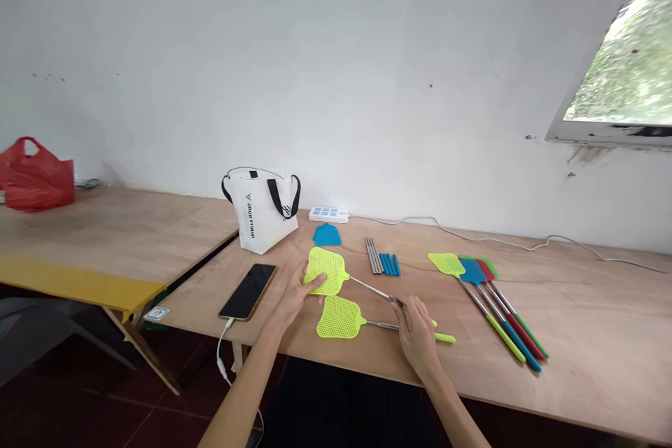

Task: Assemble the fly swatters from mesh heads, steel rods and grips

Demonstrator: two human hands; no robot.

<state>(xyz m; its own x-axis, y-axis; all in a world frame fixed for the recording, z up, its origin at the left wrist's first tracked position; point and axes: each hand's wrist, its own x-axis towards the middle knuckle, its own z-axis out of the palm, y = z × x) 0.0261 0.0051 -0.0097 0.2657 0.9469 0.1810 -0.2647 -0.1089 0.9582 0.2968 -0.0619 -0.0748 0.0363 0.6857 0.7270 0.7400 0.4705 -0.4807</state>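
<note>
My left hand [295,292] grips the mesh head of a yellow-green fly swatter [326,268] between thumb and fingers. At the other end of its thin metal rod, my right hand [412,325] is closed around the shaft near the handle. Just below lies a second yellow-green fly swatter [339,319], its rod passing beside my right fingers and its handle pointing right. Behind them are a blue swatter head [327,234], several metal rods [373,255] and several blue handle grips [389,264].
Assembled fly swatters [504,322] in several colours lie fanned at the right. A phone [248,292] with a white cable sits left of my hands. A white bag [262,213] and a power strip [328,215] stand by the wall; a red bag [36,175] rests on the left table.
</note>
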